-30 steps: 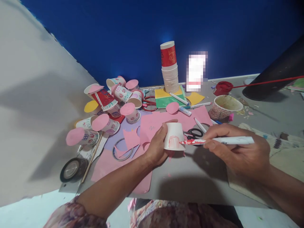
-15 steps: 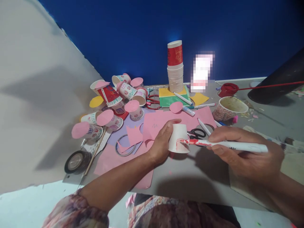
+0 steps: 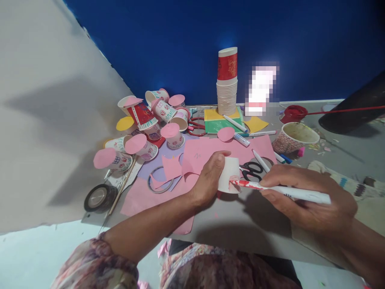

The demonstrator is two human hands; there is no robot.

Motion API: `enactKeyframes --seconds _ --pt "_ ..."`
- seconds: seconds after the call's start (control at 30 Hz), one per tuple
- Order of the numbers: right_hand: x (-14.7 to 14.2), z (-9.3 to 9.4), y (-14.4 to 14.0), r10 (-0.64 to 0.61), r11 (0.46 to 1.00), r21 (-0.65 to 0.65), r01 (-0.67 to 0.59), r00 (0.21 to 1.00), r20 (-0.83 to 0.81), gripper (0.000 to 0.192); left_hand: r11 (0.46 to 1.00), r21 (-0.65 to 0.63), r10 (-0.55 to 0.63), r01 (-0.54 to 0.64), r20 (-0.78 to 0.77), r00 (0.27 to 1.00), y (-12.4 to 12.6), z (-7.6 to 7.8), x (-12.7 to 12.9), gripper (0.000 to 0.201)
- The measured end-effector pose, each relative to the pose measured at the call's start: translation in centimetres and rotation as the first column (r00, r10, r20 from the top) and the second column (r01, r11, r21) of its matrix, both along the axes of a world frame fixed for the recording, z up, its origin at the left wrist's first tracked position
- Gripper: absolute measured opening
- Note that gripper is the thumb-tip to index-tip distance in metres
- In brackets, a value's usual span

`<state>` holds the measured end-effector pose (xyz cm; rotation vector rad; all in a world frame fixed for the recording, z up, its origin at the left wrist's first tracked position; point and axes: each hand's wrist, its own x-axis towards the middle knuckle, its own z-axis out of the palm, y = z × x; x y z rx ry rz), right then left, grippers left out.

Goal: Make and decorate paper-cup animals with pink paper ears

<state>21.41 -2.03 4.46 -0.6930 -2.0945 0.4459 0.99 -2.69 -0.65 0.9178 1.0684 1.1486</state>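
Note:
My left hand [image 3: 210,176] is wrapped round a white paper cup [image 3: 230,170], which is upside down with its rim low. Some of its fingers are hidden behind the cup. Between thumb and fingers, my right hand [image 3: 313,192] grips a white felt-tip marker [image 3: 300,194] with a red-smeared front end. The marker's tip touches the cup's lower side, where a pink-red patch shows. Just behind the cup lie black-handled scissors [image 3: 252,171], partly covered. Pink paper [image 3: 198,156] is spread under and behind my left hand.
Decorated paper cups [image 3: 144,146] with round paper tops crowd the left. A tall cup stack [image 3: 227,96] stands at the back. Black tape [image 3: 100,197] and a thin stick [image 3: 122,184] lie left. A patterned cup [image 3: 296,136] and a cloth [image 3: 339,180] are right.
The view has shifted slightly, so most things sit a little further right. The marker has tilted, its back end lower, with its tip still on the cup's red patch.

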Motion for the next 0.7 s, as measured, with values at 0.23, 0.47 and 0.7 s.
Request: enactKeyframes --seconds 0.23,0.47,0.7 --pt "-0.02 0.12 0.10 0.010 1.000 0.007 -0.010 1.000 0.024 0.011 1.000 -0.018 -0.004 0.004 -0.009 1.000 -0.16 0.16 0.05 0.054" --pt "-0.02 0.16 -0.04 0.041 0.999 -0.007 -0.041 0.998 0.042 0.009 1.000 0.021 -0.006 0.009 -0.141 0.990 -0.11 0.15 -0.11 0.053" --pt "0.03 0.06 0.02 0.091 0.994 -0.057 -0.088 0.995 0.043 0.008 0.997 0.036 -0.056 0.068 -0.255 0.965 -0.04 0.41 -0.24 0.052"
